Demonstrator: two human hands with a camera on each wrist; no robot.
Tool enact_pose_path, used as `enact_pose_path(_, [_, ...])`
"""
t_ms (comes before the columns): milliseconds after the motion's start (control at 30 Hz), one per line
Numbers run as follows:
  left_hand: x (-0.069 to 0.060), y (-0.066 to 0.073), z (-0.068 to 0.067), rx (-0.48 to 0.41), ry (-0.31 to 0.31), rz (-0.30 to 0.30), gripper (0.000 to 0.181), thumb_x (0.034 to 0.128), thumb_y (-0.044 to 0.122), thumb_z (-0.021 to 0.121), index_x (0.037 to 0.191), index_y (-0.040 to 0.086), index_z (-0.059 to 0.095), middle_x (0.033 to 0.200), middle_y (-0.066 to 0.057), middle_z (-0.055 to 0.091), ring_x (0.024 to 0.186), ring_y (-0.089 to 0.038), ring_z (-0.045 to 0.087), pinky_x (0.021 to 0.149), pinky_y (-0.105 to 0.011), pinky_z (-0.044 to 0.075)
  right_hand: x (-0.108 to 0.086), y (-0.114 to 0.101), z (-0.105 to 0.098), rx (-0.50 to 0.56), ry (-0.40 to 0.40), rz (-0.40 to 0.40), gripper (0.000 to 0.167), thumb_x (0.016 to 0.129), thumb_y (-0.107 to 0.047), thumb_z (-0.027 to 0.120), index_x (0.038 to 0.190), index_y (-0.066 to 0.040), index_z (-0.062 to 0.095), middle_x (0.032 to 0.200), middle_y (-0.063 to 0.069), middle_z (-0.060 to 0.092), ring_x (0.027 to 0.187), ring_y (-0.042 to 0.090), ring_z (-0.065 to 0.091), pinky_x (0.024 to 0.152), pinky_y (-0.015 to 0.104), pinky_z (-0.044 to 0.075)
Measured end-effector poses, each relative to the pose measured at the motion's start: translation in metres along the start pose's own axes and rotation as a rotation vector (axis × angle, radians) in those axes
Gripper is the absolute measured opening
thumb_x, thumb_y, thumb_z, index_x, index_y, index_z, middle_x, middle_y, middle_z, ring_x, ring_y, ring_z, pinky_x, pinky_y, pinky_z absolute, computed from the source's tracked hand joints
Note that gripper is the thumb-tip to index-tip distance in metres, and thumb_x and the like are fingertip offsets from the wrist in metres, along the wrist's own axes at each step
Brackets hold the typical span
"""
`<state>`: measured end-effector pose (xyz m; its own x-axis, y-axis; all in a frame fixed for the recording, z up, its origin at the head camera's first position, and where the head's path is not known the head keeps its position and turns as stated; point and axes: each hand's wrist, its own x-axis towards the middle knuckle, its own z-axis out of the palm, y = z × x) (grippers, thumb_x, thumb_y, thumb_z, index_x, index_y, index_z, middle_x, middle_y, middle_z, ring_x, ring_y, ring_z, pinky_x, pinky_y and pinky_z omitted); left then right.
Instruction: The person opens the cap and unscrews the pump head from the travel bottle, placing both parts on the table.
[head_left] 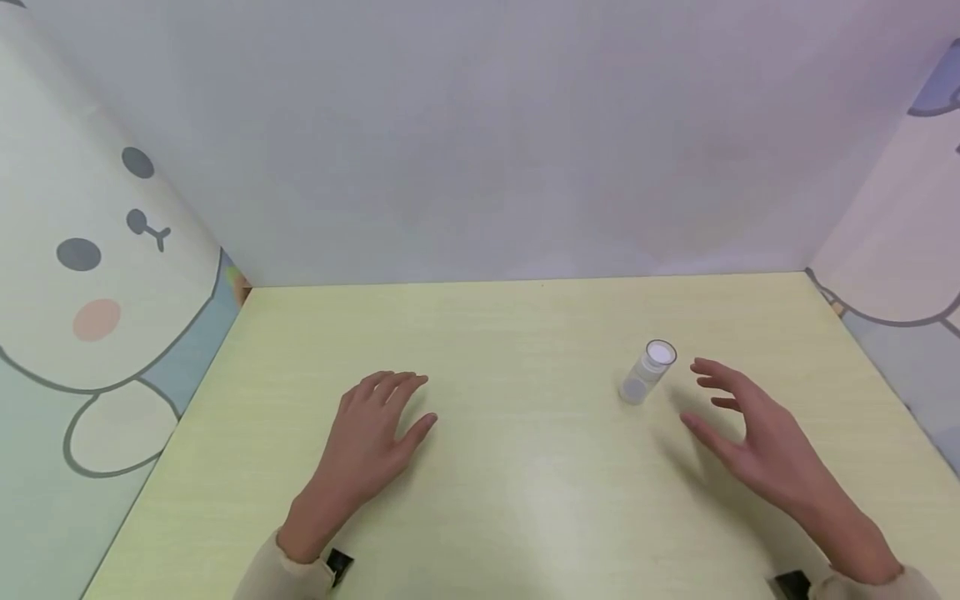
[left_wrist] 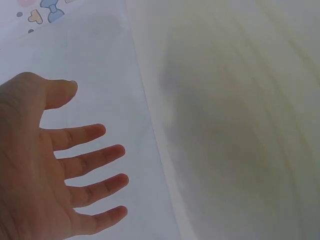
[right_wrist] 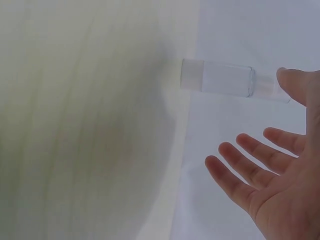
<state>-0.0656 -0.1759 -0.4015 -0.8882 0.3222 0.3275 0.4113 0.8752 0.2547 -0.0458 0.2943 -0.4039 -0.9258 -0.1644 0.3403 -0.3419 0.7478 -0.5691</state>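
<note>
A small clear bottle with a whitish cap (head_left: 648,372) stands upright on the table, right of the middle. Just to its right is my right hand (head_left: 757,442), fingers spread and thumb apart, not touching it. The right wrist view shows the bottle (right_wrist: 227,79) beyond the thumb, whose tip overlaps its cap end in the picture, and the right hand (right_wrist: 280,185) holding nothing. My left hand (head_left: 367,446) hovers over the table's left part with relaxed fingers. In the left wrist view the left hand (left_wrist: 50,165) has its fingers apart and nothing in them.
The pale wood-look table (head_left: 480,333) ends at a plain light wall (head_left: 510,142) at the back. Side panels with cartoon animal prints (head_left: 82,200) border it on the left and right. A dark piece (head_left: 340,566) sits at my left cuff, another (head_left: 792,585) at the right.
</note>
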Motion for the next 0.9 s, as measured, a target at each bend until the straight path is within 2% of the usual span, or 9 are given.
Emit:
enact_pose_path(167, [0.005,0.005,0.001,-0.006,0.019,0.017,0.042,0.0958,0.037,0.074,0.131,0.014,0.069,0.133,-0.007,0.068,0.130,-0.036,0.058,0.105,-0.061,0.046,0.005,-0.003,0.001,0.006,0.014,-0.022,0.075,0.090,-0.008,0.080,0.155,-0.020,0.047,0.142,0.010,0.063,0.117,-0.028,0.044,0.096,-0.004,0.035])
enact_pose_path(467, [0.013,0.017,0.002,-0.019,0.037,0.039,0.036,0.0958,0.036,0.075,0.124,0.014,0.072,0.130,-0.006,0.070,0.127,-0.035,0.060,0.105,-0.060,0.047,0.016,-0.008,0.007,0.085,0.052,-0.018,0.071,0.089,-0.004,0.080,0.152,-0.017,0.051,0.138,0.010,0.065,0.118,-0.020,0.053,0.094,-0.002,0.042])
enact_pose_path(533, [0.015,0.018,0.002,-0.020,0.040,0.047,0.035,0.0960,0.036,0.075,0.123,0.015,0.072,0.129,-0.006,0.070,0.127,-0.035,0.060,0.104,-0.060,0.048,0.019,-0.010,0.008,0.098,0.067,-0.017,0.070,0.089,-0.001,0.080,0.151,-0.016,0.052,0.137,0.006,0.065,0.117,-0.017,0.056,0.094,-0.001,0.044])
enact_pose_path(733, [0.018,0.023,0.003,-0.027,0.049,0.063,0.033,0.0958,0.035,0.075,0.122,0.015,0.073,0.128,-0.005,0.071,0.124,-0.034,0.061,0.103,-0.060,0.049,0.026,-0.014,0.013,0.143,0.096,-0.012,0.066,0.088,0.003,0.079,0.147,-0.013,0.055,0.136,-0.017,0.060,0.114,-0.012,0.061,0.090,0.002,0.049])
enact_pose_path(900, [0.020,0.027,0.004,-0.033,0.041,0.070,0.033,0.0958,0.036,0.074,0.122,0.016,0.073,0.128,-0.005,0.071,0.124,-0.034,0.062,0.102,-0.059,0.049,0.032,-0.019,0.018,0.148,0.113,-0.002,0.064,0.088,0.002,0.080,0.146,-0.013,0.056,0.133,-0.022,0.060,0.113,-0.013,0.060,0.087,0.003,0.050])
